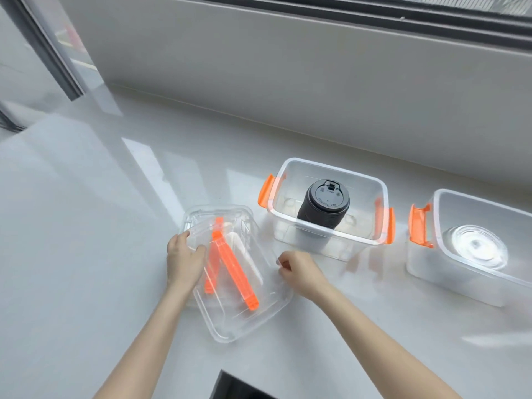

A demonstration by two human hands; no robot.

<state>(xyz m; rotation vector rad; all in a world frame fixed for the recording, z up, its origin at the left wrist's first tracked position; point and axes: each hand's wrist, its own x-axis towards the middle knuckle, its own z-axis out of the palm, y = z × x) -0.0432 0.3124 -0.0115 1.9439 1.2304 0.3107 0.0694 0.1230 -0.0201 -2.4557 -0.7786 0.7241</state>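
Two clear plastic lids with orange handles lie stacked on the white counter; the top lid (pixel 247 309) sits askew over the lower one (pixel 201 214). My left hand (pixel 184 260) grips the top lid's left edge, thumb over the rim. My right hand (pixel 299 270) pinches its right edge with curled fingers. To the right stands an open clear box (pixel 371 182) with orange latches, holding an upright black ribbed cup (pixel 322 208) with a black lid. Further right is a second clear box (pixel 449 263) with an orange latch and a clear glass bowl (pixel 475 249) inside.
The white counter (pixel 86 226) runs back to a grey wall under a window frame (pixel 374 21). A dark opening (pixel 239 387) shows at the counter's near edge between my forearms. A grey post (pixel 49 53) stands at the far left.
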